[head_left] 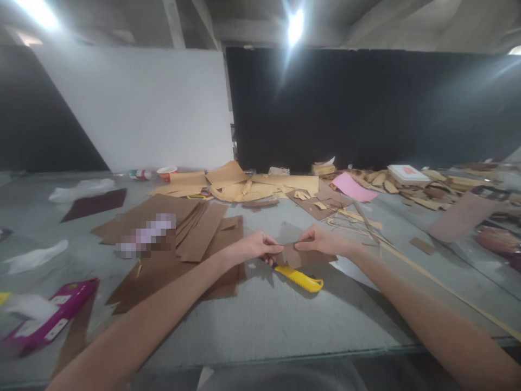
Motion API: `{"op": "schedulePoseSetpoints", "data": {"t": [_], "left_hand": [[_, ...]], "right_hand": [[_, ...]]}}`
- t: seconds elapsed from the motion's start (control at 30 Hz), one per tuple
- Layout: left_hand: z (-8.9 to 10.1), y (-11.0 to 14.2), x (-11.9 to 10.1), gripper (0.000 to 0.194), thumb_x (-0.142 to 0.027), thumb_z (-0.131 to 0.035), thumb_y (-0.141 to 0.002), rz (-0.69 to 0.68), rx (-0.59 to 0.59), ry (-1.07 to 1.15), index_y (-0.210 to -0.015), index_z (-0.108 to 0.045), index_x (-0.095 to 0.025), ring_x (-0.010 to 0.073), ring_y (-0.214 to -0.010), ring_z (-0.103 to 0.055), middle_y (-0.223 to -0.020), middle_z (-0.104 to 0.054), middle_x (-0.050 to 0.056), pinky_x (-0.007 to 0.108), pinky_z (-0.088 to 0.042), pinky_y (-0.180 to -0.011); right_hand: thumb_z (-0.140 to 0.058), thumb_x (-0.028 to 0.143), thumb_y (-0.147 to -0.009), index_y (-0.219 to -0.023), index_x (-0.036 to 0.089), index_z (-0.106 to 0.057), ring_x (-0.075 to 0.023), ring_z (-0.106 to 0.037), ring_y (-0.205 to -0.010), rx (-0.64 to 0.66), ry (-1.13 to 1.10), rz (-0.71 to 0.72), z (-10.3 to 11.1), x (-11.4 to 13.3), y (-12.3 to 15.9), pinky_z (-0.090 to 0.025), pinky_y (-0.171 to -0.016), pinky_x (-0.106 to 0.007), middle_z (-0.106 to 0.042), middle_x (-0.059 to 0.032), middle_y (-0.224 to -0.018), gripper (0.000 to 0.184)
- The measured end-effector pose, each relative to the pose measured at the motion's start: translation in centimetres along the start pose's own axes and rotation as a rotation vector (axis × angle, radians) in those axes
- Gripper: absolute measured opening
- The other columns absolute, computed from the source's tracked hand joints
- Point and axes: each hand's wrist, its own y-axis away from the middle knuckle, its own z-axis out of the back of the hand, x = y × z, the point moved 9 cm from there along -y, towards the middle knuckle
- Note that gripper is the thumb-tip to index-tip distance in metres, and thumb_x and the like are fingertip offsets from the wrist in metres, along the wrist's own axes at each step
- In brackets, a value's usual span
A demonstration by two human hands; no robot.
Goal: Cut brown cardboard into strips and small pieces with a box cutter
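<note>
Our left hand (pixel 256 246) and right hand (pixel 322 240) pinch brown sheet (pixel 312 258); slipping onto the cutter (pixel 299 278) (toward the bench's near edge (pixel 260 347)) could cut us.

Grey tbl (pixel 285 331) w/ brn sheets (pixel 205 231), purple pkt (pixel 75 302)

You hold up a small, flat piece of brown sheet (pixel 312 258). Just below it in view, your yellow utility knife (pixel 298 278) slants, ridged along its handle, looped end nearer you and rightward.
</note>
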Motion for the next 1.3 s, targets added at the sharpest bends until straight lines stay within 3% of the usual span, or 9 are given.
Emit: {"op": "schedulePoseSetpoints", "data": {"t": [0.33, 1.13, 1.3], "left_hand": [[-0.4, 0.2, -0.4, 0.057, -0.067, -0.082, -0.079, -0.029, 0.030, -0.004, -0.085, -0.083, -0.011, 0.0107, -0.055, -0.059, -0.072, -0.075, 0.009, 0.024, -0.043, -0.058], [-0.4, -0.2, 0.8, 0.054, -0.065, -0.089, -0.071, 0.024, 0.076, 0.020, -0.083, -0.083, -0.012, 0.0109, -0.052, -0.060, -0.064, -0.072, 0.006, 0.023, -0.045, -0.055], [0.6, 0.1, 1.4, 0.050, -0.063, -0.089, -0.071, 0.051, 0.061, -0.006, -0.079, -0.082, -0.013, 0.0107, -0.051, -0.058, -0.066, -0.073, 0.006, 0.023, -0.043, -0.054]], "right_hand": [[-0.072, 0.066, -0.085, -0.075, 0.018, -0.078, -0.0122, -0.045, -0.054, 0.008, -0.022, 0.054, 0.0, 1.0, 0.2, -0.028, -0.049, -0.026, -0.060, -0.0007, -0.062, 0.049], [-0.069, 0.070, -0.087, -0.079, 0.016, -0.079, -0.0109, -0.042, -0.055, 0.066, 0.051, 0.102, -0.4, 0.7, -0.2, -0.028, -0.050, -0.025, -0.057, 0.0003, -0.062, 0.055], [-0.069, 0.068, -0.086, -0.079, 0.017, -0.080, -0.0124, -0.042, -0.055, -0.015, 0.075, 0.065, 1.8, -0.8, -0.2, -0.028, -0.051, -0.027, -0.057, 0.0001, -0.060, 0.053]]}}
